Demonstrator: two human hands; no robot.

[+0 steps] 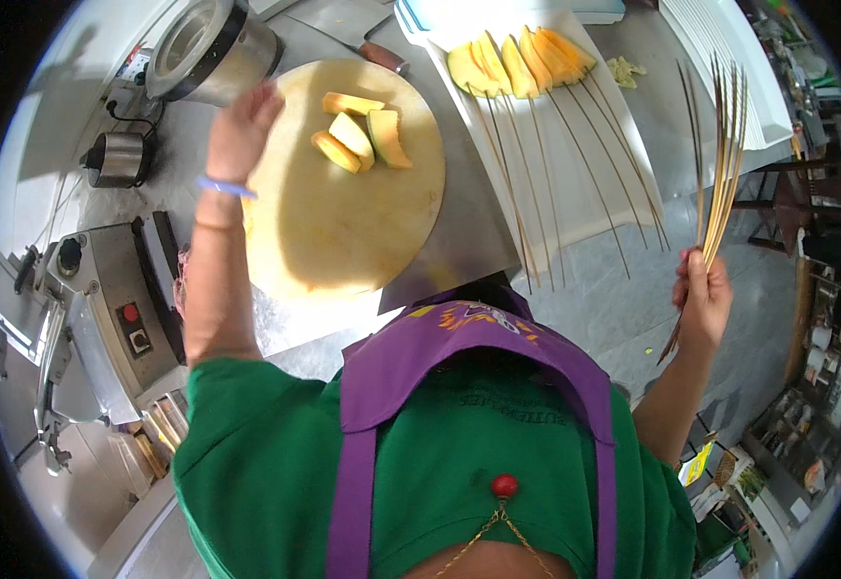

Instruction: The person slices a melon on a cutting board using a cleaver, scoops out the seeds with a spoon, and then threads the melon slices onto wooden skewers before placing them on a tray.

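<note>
My left hand [243, 134], blurred and with a blue band at the wrist, is over the left edge of a round cutting board [362, 231]. Its fingers look partly curled, and I cannot make out anything in them. Several cut pieces of orange-fleshed melon [389, 141] lie on the board's far half. Out to the right, my right hand [706, 297] grips a bundle of thin skewers [725, 159], their long ends fanned upward. Between the hands, a white tray [574, 206] bears a row of skewered melon slices [518, 69], whose sticks reach past its near edge.
A knife with a wooden handle [384, 58] lies behind the board. Beyond my left hand stand a lidded metal pot [214, 54] and a small steel appliance [118, 159]. A machine with a red button [129, 313] is at left. A ribbed white tray [725, 72] sits far right.
</note>
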